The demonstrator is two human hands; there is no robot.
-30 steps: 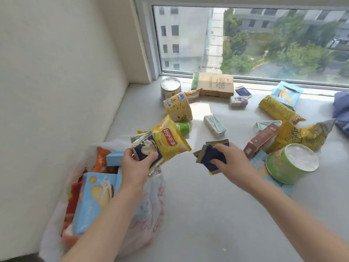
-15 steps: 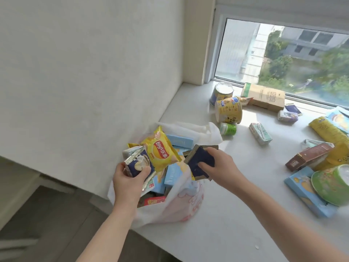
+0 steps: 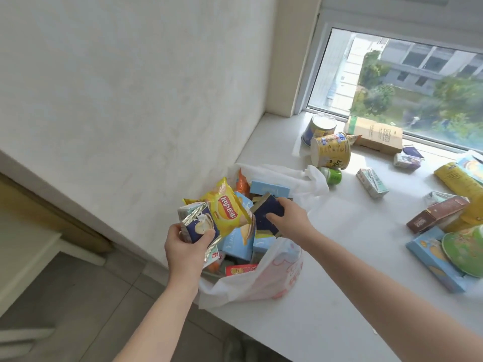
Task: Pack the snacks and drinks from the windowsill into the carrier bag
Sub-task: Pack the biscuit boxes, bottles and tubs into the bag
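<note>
Now both hands are right over the white plastic carrier bag (image 3: 261, 280), which sits at the near left edge of the pale windowsill (image 3: 339, 257). The left hand (image 3: 187, 246) grips two things just above the bag's near rim: a small dark blue snack packet with shiny silver edges (image 3: 200, 226) and a puffy yellow bag of crisps (image 3: 227, 207). The right hand (image 3: 290, 220) grips a flat dark blue packet (image 3: 266, 212) over the middle of the bag.

These packets look light and soft. The crisps can break, so it is best to hold them by the sealed ends and not squeeze. The shiny wrap may be slippery.

More things lie to the right of the bag, like a yellow paper cup (image 3: 330, 150) and a small green-capped bottle (image 3: 332, 175).
</note>
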